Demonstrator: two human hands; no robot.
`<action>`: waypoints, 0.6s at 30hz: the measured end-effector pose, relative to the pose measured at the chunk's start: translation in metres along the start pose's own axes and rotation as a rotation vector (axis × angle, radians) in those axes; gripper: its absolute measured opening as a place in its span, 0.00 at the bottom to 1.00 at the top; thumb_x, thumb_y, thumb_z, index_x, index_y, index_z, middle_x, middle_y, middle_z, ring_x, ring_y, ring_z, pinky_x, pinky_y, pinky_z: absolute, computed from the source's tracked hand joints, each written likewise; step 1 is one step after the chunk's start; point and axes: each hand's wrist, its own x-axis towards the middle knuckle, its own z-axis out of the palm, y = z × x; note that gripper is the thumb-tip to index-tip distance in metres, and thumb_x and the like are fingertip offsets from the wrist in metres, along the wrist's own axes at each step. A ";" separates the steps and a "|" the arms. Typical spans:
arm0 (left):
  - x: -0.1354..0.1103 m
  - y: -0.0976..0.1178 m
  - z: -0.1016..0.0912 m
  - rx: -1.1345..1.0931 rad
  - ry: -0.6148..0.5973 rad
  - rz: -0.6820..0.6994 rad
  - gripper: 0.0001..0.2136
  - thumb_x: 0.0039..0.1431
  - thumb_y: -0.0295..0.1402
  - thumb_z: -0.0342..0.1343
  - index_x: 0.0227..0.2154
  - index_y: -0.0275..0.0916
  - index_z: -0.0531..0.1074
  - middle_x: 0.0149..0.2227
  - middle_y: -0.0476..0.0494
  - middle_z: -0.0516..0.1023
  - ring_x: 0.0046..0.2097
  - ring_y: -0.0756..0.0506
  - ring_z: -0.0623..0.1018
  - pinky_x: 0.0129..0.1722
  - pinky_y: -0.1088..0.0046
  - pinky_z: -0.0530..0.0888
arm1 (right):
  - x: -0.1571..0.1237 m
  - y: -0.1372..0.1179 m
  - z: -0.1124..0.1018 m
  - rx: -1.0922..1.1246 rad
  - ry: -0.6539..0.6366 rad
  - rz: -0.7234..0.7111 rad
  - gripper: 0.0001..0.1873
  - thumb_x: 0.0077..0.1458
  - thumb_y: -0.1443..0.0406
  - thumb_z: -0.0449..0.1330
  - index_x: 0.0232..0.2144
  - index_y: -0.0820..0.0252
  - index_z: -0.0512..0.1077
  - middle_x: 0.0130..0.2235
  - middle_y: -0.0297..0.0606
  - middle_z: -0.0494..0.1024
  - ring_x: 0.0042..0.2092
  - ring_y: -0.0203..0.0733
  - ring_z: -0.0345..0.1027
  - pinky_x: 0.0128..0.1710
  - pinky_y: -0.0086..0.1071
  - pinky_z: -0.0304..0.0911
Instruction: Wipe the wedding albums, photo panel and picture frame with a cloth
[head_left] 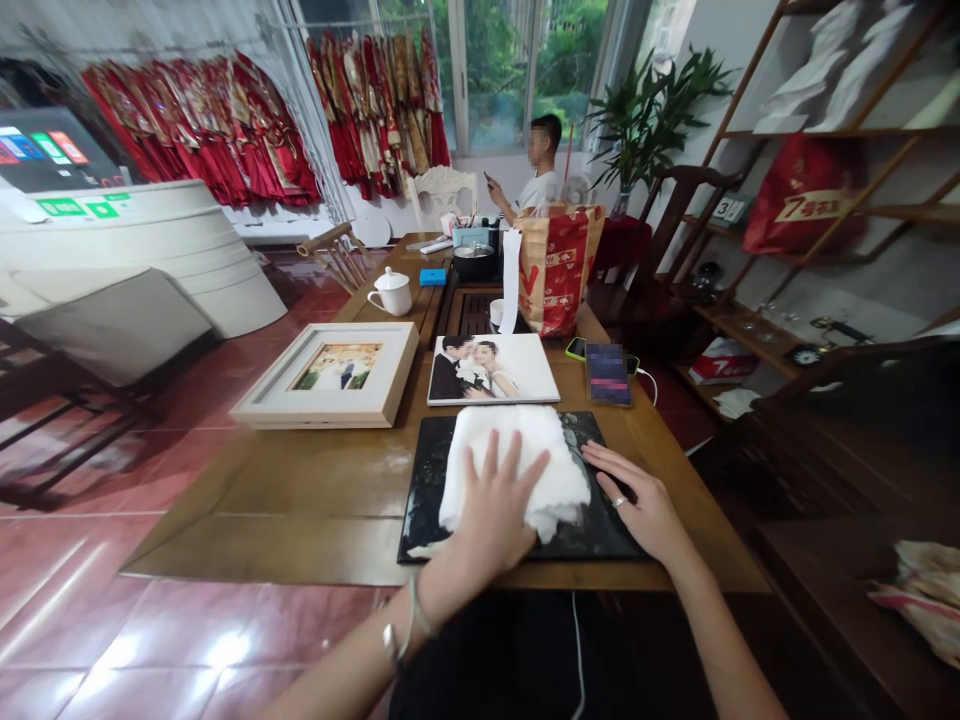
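A dark glossy picture panel [429, 480] lies flat at the near edge of the wooden table [300, 500]. A white folded cloth [517, 450] rests on top of it. My left hand [495, 505] lies flat on the cloth with fingers spread. To its right, my right hand [637, 500] presses flat on the panel's right side, fingers stretched out, a ring on one finger.
Behind the panel lie a wedding photo print [491, 370], a white framed photo [330, 372], and a phone [607, 373]. Farther back are a white teapot [392, 291], a tea tray [469, 305] and a red paper bag [559, 265]. A seated person [536, 170] is at the far end.
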 end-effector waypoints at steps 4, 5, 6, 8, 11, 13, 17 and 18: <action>0.046 0.005 -0.005 0.032 0.025 -0.053 0.38 0.54 0.40 0.59 0.64 0.47 0.47 0.68 0.35 0.43 0.66 0.26 0.43 0.57 0.36 0.49 | 0.000 0.003 0.001 -0.019 0.022 0.004 0.16 0.59 0.62 0.54 0.48 0.52 0.74 0.54 0.40 0.74 0.56 0.48 0.67 0.57 0.48 0.62; 0.048 0.008 -0.005 0.037 0.033 -0.065 0.37 0.54 0.41 0.59 0.64 0.46 0.48 0.67 0.34 0.43 0.66 0.25 0.43 0.57 0.35 0.50 | -0.001 0.004 0.001 -0.022 0.027 0.008 0.16 0.59 0.62 0.54 0.47 0.52 0.74 0.54 0.40 0.74 0.56 0.48 0.67 0.56 0.48 0.63; 0.046 0.013 -0.003 0.039 0.042 -0.069 0.38 0.54 0.41 0.59 0.64 0.46 0.48 0.67 0.34 0.43 0.65 0.25 0.43 0.56 0.35 0.50 | -0.001 0.004 0.001 -0.021 0.026 0.011 0.16 0.59 0.62 0.54 0.47 0.53 0.75 0.54 0.40 0.74 0.56 0.48 0.67 0.56 0.47 0.63; 0.031 0.022 0.004 0.033 0.058 -0.054 0.39 0.52 0.40 0.60 0.65 0.47 0.47 0.68 0.34 0.41 0.66 0.25 0.41 0.57 0.34 0.48 | -0.001 0.004 0.000 -0.012 0.011 0.013 0.16 0.60 0.62 0.53 0.47 0.53 0.74 0.54 0.40 0.74 0.56 0.48 0.67 0.57 0.47 0.63; -0.012 0.032 0.017 -0.015 0.060 0.005 0.44 0.48 0.42 0.62 0.65 0.49 0.44 0.68 0.35 0.36 0.66 0.26 0.34 0.58 0.34 0.41 | 0.000 0.003 0.000 -0.004 -0.014 0.016 0.16 0.60 0.62 0.53 0.48 0.53 0.74 0.55 0.40 0.73 0.57 0.47 0.66 0.58 0.47 0.61; -0.043 0.036 0.021 -0.078 -0.004 0.057 0.45 0.46 0.44 0.62 0.65 0.52 0.43 0.68 0.38 0.32 0.65 0.27 0.32 0.58 0.34 0.39 | 0.000 0.001 -0.001 -0.003 -0.021 0.019 0.17 0.60 0.62 0.53 0.49 0.52 0.73 0.55 0.39 0.73 0.58 0.47 0.65 0.58 0.47 0.60; -0.075 0.025 0.013 -0.158 -0.136 0.055 0.42 0.48 0.37 0.59 0.64 0.56 0.45 0.68 0.47 0.32 0.66 0.31 0.33 0.60 0.39 0.37 | 0.001 -0.002 -0.002 0.005 -0.029 0.029 0.17 0.61 0.61 0.52 0.49 0.52 0.73 0.55 0.39 0.73 0.58 0.47 0.64 0.59 0.47 0.60; -0.074 0.018 0.009 -0.162 -0.130 0.039 0.41 0.48 0.35 0.57 0.64 0.56 0.45 0.68 0.49 0.33 0.66 0.33 0.33 0.61 0.41 0.38 | 0.000 -0.002 -0.002 0.006 -0.029 0.031 0.17 0.61 0.61 0.52 0.49 0.52 0.73 0.55 0.39 0.73 0.58 0.47 0.64 0.59 0.47 0.60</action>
